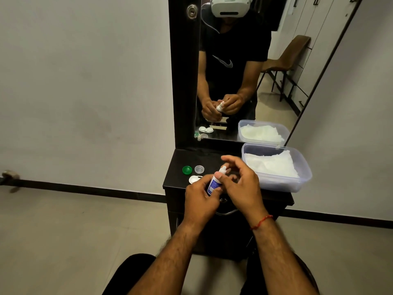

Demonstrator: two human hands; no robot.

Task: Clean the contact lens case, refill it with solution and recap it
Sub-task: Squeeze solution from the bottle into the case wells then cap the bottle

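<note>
Plainly, the risk is a spill: the solution bottle [214, 183] is held tilted above the dresser top [191, 158], and a hard squeeze could squirt solution wide of the open lens case [194, 179] just beyond the knuckles. The left hand [200, 201] wraps the bottle's body; the right hand [242, 184] pinches its nozzle end, other fingers loosely spread.

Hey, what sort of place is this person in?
Most likely a bedroom or dressing corner at home: a tall mirror above a small dark dressing table, with wardrobe doors and a chair reflected in it.
</note>
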